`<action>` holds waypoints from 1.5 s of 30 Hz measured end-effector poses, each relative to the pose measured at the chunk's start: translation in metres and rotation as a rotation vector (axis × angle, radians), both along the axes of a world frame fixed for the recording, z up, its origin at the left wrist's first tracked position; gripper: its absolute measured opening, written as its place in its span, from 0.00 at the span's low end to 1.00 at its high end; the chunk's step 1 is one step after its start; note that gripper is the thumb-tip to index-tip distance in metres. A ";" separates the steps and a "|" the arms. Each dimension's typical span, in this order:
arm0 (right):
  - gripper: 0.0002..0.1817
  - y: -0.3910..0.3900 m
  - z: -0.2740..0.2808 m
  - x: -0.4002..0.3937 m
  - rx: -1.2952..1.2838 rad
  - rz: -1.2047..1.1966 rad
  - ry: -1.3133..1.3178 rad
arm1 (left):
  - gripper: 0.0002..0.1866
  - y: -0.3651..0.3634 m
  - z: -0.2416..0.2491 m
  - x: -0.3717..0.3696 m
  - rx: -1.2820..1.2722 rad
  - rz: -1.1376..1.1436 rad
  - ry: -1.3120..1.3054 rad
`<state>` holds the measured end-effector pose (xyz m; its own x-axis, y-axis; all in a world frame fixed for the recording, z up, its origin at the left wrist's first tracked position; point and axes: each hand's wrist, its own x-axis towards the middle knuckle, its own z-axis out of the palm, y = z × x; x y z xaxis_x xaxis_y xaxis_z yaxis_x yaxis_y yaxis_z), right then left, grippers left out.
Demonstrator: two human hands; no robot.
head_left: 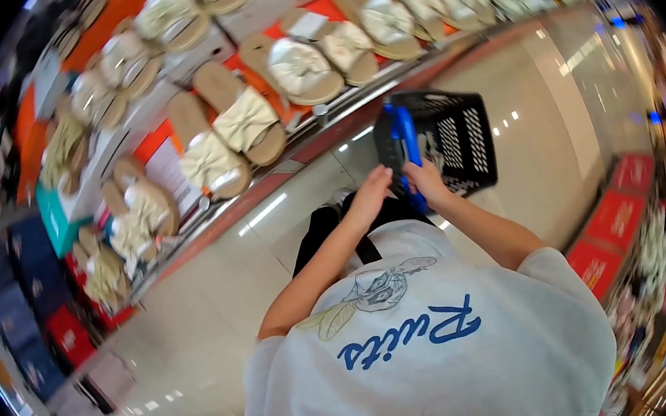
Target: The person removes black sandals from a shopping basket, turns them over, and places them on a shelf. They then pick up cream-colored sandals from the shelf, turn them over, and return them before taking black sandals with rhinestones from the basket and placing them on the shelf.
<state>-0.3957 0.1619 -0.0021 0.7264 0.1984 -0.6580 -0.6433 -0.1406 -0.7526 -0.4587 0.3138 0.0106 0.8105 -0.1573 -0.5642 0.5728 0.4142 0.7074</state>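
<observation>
My right hand (423, 180) is closed around the blue handle (403, 133) of a black shopping basket (467, 143). The basket hangs in front of my legs, its perforated side showing, and I see nothing clearly inside it. Just left of the handle is my left hand (373, 191), its fingers drawn together and pointing toward the handle. A small gap seems to separate it from the handle, and nothing shows in its fingers. On the display ahead and to the left sit rows of sandals with cream bows, among them a bow sandal (248, 120) near the front edge.
A metal-edged display shelf (295, 149) runs diagonally across the upper left, with shoe boxes under the sandals. Glossy tile floor (219, 275) lies below it. Red boxes (618, 216) line the right side. Dark blue boxes (33, 261) are stacked at the far left.
</observation>
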 end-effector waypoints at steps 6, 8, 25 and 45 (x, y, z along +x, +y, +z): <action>0.07 0.038 -0.005 -0.026 0.004 -0.077 -0.021 | 0.38 0.015 -0.007 -0.012 0.036 0.047 0.011; 0.09 0.048 -0.006 -0.031 0.024 -0.090 -0.034 | 0.34 0.015 -0.018 -0.018 0.028 0.048 -0.013; 0.22 0.031 -0.006 -0.055 0.397 -0.123 -0.025 | 0.27 -0.039 0.013 -0.017 0.493 0.176 -0.163; 0.13 -0.213 -0.237 -0.019 0.097 0.094 0.346 | 0.22 -0.214 -0.264 0.025 0.554 0.108 0.345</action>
<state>-0.4143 -0.0511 -0.2396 0.4401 0.3276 -0.8360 -0.8495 -0.1499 -0.5059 -0.4333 0.0996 -0.2531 0.5639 0.3031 -0.7682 0.7802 0.1094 0.6159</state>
